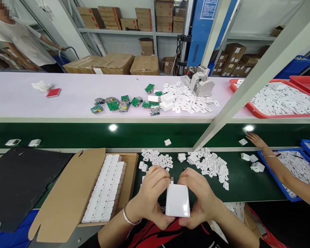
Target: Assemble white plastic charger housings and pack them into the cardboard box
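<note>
A white charger casing (178, 200) with rounded edges is held up close in front of me. My left hand (156, 194) grips its left side and my right hand (199, 196) its right side, thumbs near the lower edge. A small pale tab stands up at its top edge; its far side is hidden. Just beyond my hands on the green belt lie one loose pile of small white plastic pieces (157, 159) and a larger pile of white pieces (213, 164). An open cardboard box (130, 168) at my left holds rows of white casings (104, 189).
Green circuit boards (113, 105) and white parts lie on the raised shelf (74, 106). A slanted white post (219, 113) crosses on the right. Another person's arm (281, 172) reaches over a blue tray (271, 179). A red tray (258, 113) stands above. Another person (23, 38) stands back left.
</note>
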Action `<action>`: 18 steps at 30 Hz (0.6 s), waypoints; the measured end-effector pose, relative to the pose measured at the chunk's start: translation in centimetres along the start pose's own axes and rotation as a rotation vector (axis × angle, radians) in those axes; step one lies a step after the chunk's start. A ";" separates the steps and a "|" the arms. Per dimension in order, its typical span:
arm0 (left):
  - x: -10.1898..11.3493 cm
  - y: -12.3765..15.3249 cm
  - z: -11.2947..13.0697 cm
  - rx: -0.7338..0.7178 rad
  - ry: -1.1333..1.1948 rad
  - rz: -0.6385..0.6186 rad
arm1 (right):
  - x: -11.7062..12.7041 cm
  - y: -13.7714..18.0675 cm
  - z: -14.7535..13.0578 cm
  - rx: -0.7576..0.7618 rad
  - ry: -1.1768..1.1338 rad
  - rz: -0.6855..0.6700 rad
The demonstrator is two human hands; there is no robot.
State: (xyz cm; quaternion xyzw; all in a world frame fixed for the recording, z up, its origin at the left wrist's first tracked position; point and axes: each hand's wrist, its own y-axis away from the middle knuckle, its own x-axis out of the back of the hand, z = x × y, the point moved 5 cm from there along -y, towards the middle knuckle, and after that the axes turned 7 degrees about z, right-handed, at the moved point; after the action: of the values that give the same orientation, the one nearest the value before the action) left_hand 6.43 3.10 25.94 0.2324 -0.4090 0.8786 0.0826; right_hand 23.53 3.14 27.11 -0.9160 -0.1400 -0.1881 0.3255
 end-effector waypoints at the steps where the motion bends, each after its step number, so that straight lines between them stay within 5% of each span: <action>1: 0.0 -0.1 0.2 -0.013 0.001 -0.022 | 0.2 -0.3 -0.4 0.029 0.041 -0.045; 8: -0.4 -0.6 1.3 -0.141 0.021 0.045 | 1.0 -0.9 -2.3 0.181 0.146 -0.012; 18: -1.2 -0.2 1.6 -0.044 0.175 0.205 | 0.4 -0.9 -2.7 0.181 0.115 0.073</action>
State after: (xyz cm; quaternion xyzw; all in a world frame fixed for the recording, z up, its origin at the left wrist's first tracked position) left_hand 8.05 2.05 26.37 0.1101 -0.4410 0.8901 0.0328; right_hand 22.89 2.15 29.76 -0.8749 -0.1042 -0.2152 0.4211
